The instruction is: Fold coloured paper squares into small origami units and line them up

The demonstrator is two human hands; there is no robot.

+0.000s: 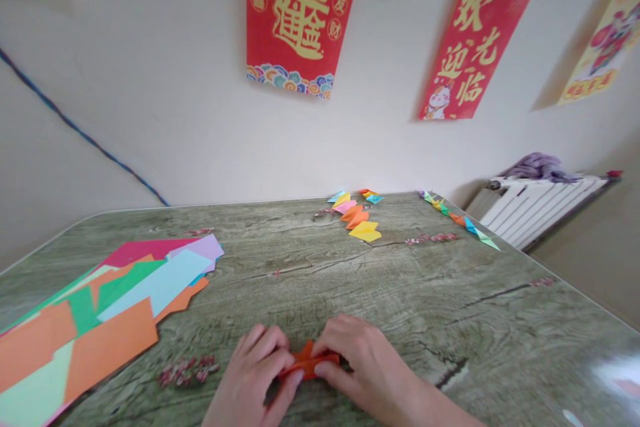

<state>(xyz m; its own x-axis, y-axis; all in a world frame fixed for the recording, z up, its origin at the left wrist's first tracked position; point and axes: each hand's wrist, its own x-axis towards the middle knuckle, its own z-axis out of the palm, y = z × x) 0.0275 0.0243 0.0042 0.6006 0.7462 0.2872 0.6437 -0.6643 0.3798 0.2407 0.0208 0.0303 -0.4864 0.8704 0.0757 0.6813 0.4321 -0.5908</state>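
At the near middle of the table, a small piece of folded orange-red paper [307,361] lies between my two hands. My left hand [261,363] pinches its left end, thumb in front and fingers behind. On the right end, my right hand [356,353] presses with the thumb and curled fingers. A short pointed flap of the paper sticks up between the hands. My fingers cover both of its ends.
Loose coloured paper sheets [120,340] overlap on the left of the wood-patterned table [260,287]. Folded paper pieces [355,217] line up near the wall, with another row [457,219] along the right edge. A white radiator [535,207] stands beyond it.
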